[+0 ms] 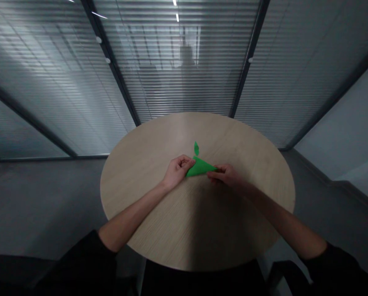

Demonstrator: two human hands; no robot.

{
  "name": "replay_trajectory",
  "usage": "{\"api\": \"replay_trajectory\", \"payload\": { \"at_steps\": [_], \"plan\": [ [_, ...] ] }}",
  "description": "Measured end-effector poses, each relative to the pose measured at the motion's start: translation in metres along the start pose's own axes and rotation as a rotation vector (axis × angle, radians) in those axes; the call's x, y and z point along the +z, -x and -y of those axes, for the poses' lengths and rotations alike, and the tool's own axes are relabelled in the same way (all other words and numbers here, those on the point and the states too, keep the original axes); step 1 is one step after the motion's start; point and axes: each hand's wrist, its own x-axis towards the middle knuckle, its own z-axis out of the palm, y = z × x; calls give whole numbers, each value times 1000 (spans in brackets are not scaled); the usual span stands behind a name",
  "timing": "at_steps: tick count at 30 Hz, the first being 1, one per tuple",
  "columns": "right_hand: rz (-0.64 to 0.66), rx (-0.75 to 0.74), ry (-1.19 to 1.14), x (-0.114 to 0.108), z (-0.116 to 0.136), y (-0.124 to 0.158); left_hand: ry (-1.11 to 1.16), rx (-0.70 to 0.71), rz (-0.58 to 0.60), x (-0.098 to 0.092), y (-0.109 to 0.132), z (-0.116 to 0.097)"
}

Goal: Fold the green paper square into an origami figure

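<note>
- Beyond the table, drawn blinds (171, 94) span the far side, carrying dim reflections.
- Below them stands a round wooden table (159, 213), its near right part darkened by shadow.
- Over its middle, the left hand (177, 169) has its fingers curled in and its thumb pressed on the near-left edge of a green triangle, seemingly pinching it; the right hand (228, 176) has thumb and fingertips closed about the right-hand point.
- Between the hands lies the green triangle (200, 167), apparently folded paper. The step looks like shaping or steadying a fold; the next move would call for matched edges and a light, even press. Its underside and gripped ends are hidden, and any crease is too faint to make out.
- Just past it sits a small green piece (196, 148); whether the two touch is hard to tell.
</note>
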Motion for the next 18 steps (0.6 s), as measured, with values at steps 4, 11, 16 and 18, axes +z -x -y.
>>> {"api": "replay_trajectory", "payload": {
  "at_steps": [4, 11, 16, 18],
  "plan": [
    [-35, -17, -88, -5, -1, -3, 8, 2, -40, -6, -4, 3],
    [54, -112, -223, 0, 7, 2, 0, -9, 103, 8, 3, -1],
    [125, -82, -6, 7, 0, 2, -22, -4, 157, 10, 6, -5],
    [103, -60, 18, 5, -2, 0, -25, 3, 150, 7, 5, -6]
  ]
}}
